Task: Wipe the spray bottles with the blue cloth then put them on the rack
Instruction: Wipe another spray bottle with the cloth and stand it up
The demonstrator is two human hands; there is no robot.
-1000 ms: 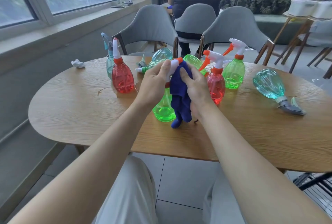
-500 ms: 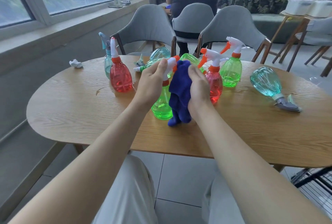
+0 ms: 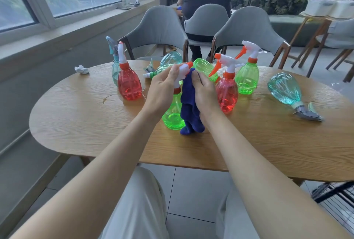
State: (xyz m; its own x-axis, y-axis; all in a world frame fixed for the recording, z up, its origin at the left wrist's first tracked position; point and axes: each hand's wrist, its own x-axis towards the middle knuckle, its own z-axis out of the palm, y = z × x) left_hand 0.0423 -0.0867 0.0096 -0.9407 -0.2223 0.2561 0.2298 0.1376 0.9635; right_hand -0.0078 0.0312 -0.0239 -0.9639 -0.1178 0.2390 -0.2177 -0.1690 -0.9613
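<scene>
Cloth (image 3: 188, 104) hides green bottle (image 3: 172, 117) right side; left hand (image 3: 162, 89) fingers grip sprayer (image 3: 183, 70), right hand (image 3: 206, 95) fingers clutch cloth.

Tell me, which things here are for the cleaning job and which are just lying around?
For the job:
- green spray bottle, gripped by the left hand
- blue cloth, held by the right hand
- the other bottles waiting, like the red one
- black wire rack

Just lying about:
- crumpled white paper
- grey chairs
</scene>
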